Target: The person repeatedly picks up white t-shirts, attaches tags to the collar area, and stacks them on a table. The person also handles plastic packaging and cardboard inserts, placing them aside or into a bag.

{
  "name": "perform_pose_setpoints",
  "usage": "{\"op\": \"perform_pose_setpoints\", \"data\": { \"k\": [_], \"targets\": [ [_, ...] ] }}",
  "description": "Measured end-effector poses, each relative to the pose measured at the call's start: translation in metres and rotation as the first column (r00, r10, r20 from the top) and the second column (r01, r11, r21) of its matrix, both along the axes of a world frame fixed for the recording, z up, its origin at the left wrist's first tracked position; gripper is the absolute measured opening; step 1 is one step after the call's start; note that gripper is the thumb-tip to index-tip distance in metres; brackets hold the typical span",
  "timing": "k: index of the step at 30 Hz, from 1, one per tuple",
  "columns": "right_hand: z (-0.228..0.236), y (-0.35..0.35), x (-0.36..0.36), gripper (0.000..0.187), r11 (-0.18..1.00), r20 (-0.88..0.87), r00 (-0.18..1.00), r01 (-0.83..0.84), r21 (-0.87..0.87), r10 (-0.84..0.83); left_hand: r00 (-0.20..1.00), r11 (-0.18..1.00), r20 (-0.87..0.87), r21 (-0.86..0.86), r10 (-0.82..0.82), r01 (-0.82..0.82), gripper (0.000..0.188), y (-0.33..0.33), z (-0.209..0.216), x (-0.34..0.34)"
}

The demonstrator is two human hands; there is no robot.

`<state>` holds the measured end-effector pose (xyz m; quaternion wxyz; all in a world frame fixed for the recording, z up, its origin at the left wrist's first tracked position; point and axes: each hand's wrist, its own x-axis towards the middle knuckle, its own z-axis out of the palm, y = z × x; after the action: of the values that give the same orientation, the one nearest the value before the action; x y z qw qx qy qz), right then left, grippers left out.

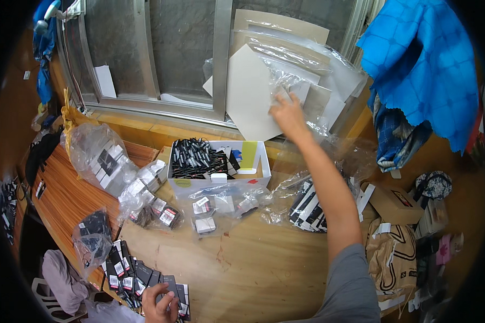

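My left hand (pixel 159 304) is at the lower edge with its fingers curled in. It lies against a heap of flat black tags (pixel 129 269) with white labels, and what the fingers hold is hidden. My right arm stretches far forward. At its end, my right hand (pixel 289 116) grips crinkled clear plastic (pixel 279 79) in front of pale cardboard sheets (pixel 249 97) leaning on the window. Between the hands stands a white box (pixel 218 185) holding many small black tags with cords (pixel 191 156).
Clear bags of small boxes (pixel 109 164) sit left of the white box. Bagged black-and-white tags (pixel 308 207) lie under my right forearm. A brown carton (pixel 396 204) and a tan bag (pixel 392 258) stand right. Blue cloth (pixel 423 64) hangs at the upper right.
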<state>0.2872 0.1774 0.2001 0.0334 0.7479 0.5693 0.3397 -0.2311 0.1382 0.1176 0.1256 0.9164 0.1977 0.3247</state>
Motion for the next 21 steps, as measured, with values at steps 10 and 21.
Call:
{"op": "perform_pose_setpoints", "data": {
  "k": [10,21],
  "targets": [
    [0.075,-0.018,0.024,0.023,0.522,-0.147,0.966,0.239,0.819,-0.213,0.996,0.995,-0.003,-0.054,0.086,-0.086,0.038,-0.004,-0.013,-0.032],
    [0.09,-0.036,0.046,0.041,0.738,-0.555,0.831,0.35,0.577,0.04,0.993,0.992,0.025,-0.061,0.114,-0.112,0.039,-0.014,-0.012,-0.034]
  ]
}}
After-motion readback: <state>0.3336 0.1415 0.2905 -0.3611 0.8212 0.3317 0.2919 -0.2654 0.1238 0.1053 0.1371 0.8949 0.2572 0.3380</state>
